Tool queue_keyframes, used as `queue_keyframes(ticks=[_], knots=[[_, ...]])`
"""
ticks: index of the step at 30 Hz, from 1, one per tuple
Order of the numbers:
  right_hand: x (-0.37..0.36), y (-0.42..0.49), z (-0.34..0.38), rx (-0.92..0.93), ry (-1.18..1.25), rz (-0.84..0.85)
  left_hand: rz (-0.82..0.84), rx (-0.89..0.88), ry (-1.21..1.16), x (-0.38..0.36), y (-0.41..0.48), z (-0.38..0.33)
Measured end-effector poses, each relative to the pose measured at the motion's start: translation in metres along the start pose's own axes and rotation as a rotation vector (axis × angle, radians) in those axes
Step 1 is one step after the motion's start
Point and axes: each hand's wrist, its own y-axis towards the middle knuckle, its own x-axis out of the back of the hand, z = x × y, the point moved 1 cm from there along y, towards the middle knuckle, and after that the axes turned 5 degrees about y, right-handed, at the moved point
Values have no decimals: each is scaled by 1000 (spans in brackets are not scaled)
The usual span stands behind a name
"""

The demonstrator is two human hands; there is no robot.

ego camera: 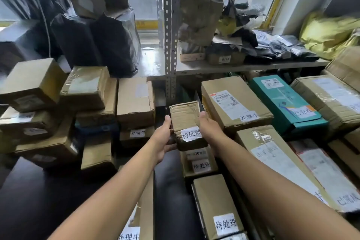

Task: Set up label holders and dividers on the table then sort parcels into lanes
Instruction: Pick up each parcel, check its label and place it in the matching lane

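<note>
Clasped on both flanks by left hand (165, 139) and right hand (209, 129), thumbs hooked over the top: small cardboard parcel (186, 118), kept level over the middle lane of the dark worktop (39, 191). Two-sided grip probably to keep its white label (191, 133) facing front. Just beneath, second box (200, 163) with matching label, so likely the same lane. Further right, teal box (286, 103) in another lane.

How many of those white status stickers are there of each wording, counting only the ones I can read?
待处理 stickers: 3, one on the small box gripped by the left hand and right hand
处理中 stickers: 2
已完成 stickers: 2
异常件 sticker: 1
Total: 8; others are hidden or too blurred.
</note>
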Motion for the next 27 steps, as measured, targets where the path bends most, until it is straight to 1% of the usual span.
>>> queue_keyframes(ticks=[3,6,9,13,19,21,24,26,27], knots=[[2,12,4,26,-32,-29,-14,25,-1,-11,15,-1],[3,15,4,23,-17,-9,-16,67,3,-20,25,3],[0,14,-4,40,-81,-6,-12,112,-14,-27,29,5],[2,27,-16,91,-140,-27,-36,126,-54,-27,35,4],[-4,-1,1,149,-284,-64,-32,127,-118,-24,28,5],[-6,-14,13,186,-336,-93,-36,132,-100,-21,20,3],[-7,-28,26,275,-428,-108,-54,87,-6,-8,9,-2],[-9,-36,29,323,-477,-89,-105,-15,150,6,-1,-6],[-12,-40,29,340,-492,-67,-140,-72,280,17,-4,-6]])
